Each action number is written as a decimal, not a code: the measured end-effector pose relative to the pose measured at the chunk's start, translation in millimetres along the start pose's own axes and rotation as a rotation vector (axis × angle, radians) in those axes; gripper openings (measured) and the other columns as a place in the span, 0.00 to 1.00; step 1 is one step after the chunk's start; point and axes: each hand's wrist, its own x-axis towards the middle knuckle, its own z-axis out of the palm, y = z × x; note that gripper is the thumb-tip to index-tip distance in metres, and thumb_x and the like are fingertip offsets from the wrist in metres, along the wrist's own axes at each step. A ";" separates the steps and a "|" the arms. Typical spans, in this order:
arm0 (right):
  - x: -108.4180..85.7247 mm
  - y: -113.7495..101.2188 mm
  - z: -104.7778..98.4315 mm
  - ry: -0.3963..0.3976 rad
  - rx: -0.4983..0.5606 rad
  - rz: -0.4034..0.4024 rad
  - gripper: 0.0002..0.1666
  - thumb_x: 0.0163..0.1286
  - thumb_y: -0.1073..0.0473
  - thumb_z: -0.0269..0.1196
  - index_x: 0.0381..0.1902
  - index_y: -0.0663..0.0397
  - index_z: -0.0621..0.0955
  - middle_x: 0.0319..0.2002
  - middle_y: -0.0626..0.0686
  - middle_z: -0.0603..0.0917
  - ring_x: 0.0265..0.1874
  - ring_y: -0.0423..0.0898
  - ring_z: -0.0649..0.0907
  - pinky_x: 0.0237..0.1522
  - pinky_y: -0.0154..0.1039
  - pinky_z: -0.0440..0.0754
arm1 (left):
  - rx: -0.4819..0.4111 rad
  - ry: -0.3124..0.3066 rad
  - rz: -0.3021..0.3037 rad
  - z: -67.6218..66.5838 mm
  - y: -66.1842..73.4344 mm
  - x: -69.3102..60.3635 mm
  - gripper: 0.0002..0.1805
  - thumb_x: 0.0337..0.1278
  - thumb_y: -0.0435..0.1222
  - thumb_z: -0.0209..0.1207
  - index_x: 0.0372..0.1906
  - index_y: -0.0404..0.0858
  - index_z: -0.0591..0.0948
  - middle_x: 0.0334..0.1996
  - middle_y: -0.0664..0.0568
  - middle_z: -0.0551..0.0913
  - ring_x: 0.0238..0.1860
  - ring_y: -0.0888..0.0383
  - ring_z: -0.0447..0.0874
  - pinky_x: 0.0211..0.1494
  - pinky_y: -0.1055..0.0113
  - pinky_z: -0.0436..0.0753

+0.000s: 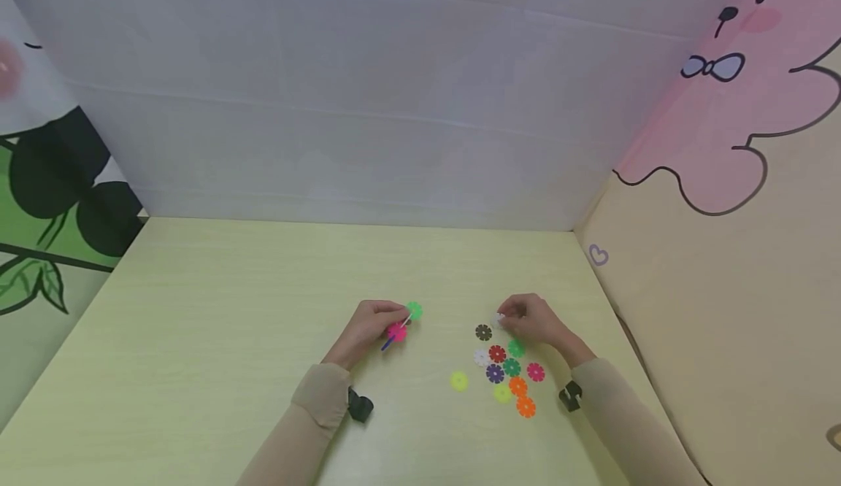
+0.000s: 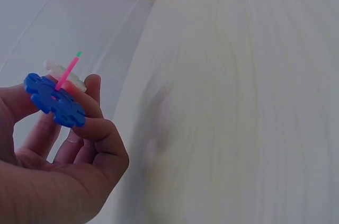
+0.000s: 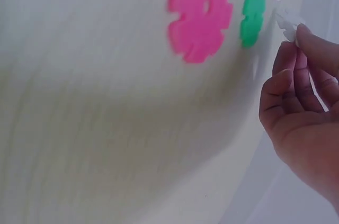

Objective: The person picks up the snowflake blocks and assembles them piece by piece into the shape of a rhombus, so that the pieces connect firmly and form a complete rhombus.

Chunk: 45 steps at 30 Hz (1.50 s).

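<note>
My left hand (image 1: 369,325) pinches a small joined group of notched discs. In the head view it shows a green disc (image 1: 414,310), a pink disc (image 1: 397,332) and a blue one seen edge-on (image 1: 389,342). The left wrist view shows the blue disc (image 2: 54,100) nearest the camera, a pink one (image 2: 68,73) edge-on and a white one behind. My right hand (image 1: 534,318) pinches a white disc (image 3: 288,21) between thumb and fingertips, above the far side of the loose discs. A dark brown disc (image 1: 483,333) lies just left of it.
Several loose discs lie below my right hand, among them a red one (image 1: 497,354), a purple one (image 1: 495,373), a pink one (image 1: 535,372) and an orange one (image 1: 525,407). A yellow disc (image 1: 458,381) lies apart on their left. Walls stand behind and beside the table (image 1: 197,289).
</note>
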 end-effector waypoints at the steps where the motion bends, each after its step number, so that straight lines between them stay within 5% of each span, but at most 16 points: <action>1: 1.4 -2.1 0.1 0.013 0.003 -0.009 0.06 0.62 0.62 0.68 0.38 0.51 0.84 0.32 0.45 0.82 0.33 0.46 0.78 0.39 0.41 0.78 | -0.002 0.002 0.000 0.1 0.2 -0.3 0.13 0.55 0.40 0.66 0.40 0.33 0.86 0.31 0.48 0.84 0.25 0.62 0.76 0.29 0.71 0.73; 17: 20.1 -50.5 22.5 0.064 0.130 -0.190 0.06 0.62 0.61 0.68 0.38 0.56 0.85 0.33 0.46 0.84 0.33 0.44 0.82 0.36 0.39 0.80 | -0.033 0.000 0.018 -0.7 0.6 -4.1 0.11 0.55 0.38 0.66 0.38 0.33 0.86 0.32 0.48 0.85 0.29 0.60 0.78 0.33 0.69 0.74; 28: 29.0 -78.9 45.7 0.046 0.189 -0.208 0.04 0.64 0.60 0.67 0.37 0.52 0.85 0.34 0.43 0.84 0.34 0.41 0.83 0.38 0.38 0.80 | -0.043 -0.010 0.015 -0.4 -0.2 -5.4 0.12 0.56 0.39 0.65 0.39 0.33 0.86 0.35 0.48 0.85 0.33 0.58 0.79 0.35 0.68 0.75; 45: 32.1 -93.9 62.6 0.051 0.221 -0.237 0.03 0.62 0.62 0.68 0.34 0.50 0.84 0.31 0.43 0.84 0.31 0.40 0.83 0.37 0.37 0.80 | -0.068 -0.019 0.018 1.6 -0.6 -4.5 0.12 0.56 0.39 0.65 0.39 0.32 0.86 0.34 0.44 0.85 0.29 0.60 0.79 0.32 0.69 0.74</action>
